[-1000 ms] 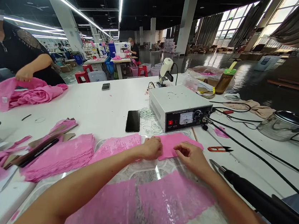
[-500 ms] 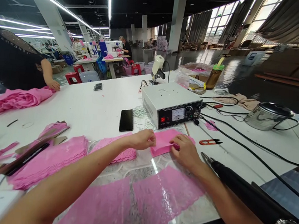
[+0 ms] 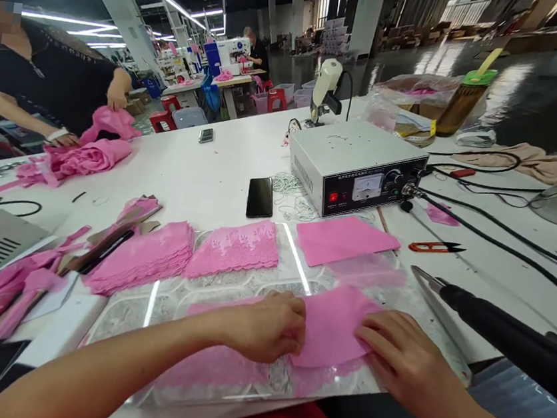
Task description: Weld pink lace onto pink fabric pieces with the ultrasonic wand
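A plain pink fabric piece [image 3: 332,329] is stretched between my two hands over the clear plastic mat [image 3: 167,304]. My left hand [image 3: 270,325] is closed on its left edge. At the right edge, my right hand [image 3: 406,351] pinches the fabric between thumb and fingers. Beneath it lie flat pink pieces [image 3: 220,370], partly covered by my left arm. Beyond my hands sits a plain pink fabric stack [image 3: 345,240]. Left of that are a pink lace stack [image 3: 236,248] and a thicker pink stack [image 3: 145,254].
A grey control box [image 3: 354,164] with dial and cables stands behind. At right lie a black-handled pointed tool [image 3: 490,334] and orange thread snips [image 3: 435,247]. A phone [image 3: 260,197] rests beside tangled thread. Across the table a co-worker [image 3: 61,83] handles pink fabric [image 3: 88,154].
Both hands have drawn a pink piece off the stack near the box toward me, over the flat pieces. The camera view has shifted. The co-worker has lifted some fabric.
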Demonstrator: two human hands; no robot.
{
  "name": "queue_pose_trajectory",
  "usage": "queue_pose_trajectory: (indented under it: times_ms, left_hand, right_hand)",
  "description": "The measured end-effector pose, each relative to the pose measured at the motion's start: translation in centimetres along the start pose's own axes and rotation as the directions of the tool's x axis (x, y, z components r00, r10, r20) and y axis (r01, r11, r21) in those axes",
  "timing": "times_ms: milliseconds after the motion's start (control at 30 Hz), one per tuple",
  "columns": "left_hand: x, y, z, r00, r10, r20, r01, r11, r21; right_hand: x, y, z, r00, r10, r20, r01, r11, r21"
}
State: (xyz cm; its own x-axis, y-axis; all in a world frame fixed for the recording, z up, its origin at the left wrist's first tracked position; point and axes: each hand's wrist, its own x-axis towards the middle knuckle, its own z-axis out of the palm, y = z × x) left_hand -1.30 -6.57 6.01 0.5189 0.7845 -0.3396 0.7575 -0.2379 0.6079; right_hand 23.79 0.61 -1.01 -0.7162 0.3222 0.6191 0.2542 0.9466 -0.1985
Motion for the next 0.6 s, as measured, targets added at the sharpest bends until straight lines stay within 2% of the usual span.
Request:
queue_pose_trajectory:
  times_ms: [167,367,600]
  left_hand:
    - [-0.5,0.6,1.4,0.999,-0.02,-0.025,0.021,0.999,0.037]
    - [-0.7,1.0,3.0,0.996,-0.047,-0.071,0.054,0.994,0.095]
    - [-0.7,0.6,3.6,0.991,-0.06,-0.119,0.066,0.997,0.05]
  right_hand:
    - [-0.6,-0.1,-0.2,1.0,-0.013,0.022,0.013,1.0,0.006]
    - [-1.4,0.0,-0.5,0.994,0.013,0.107,-0.013,1.0,0.0]
    - [-1.3,-0.2,-1.2,0.989,0.061,0.132,-0.067,0.997,0.041]
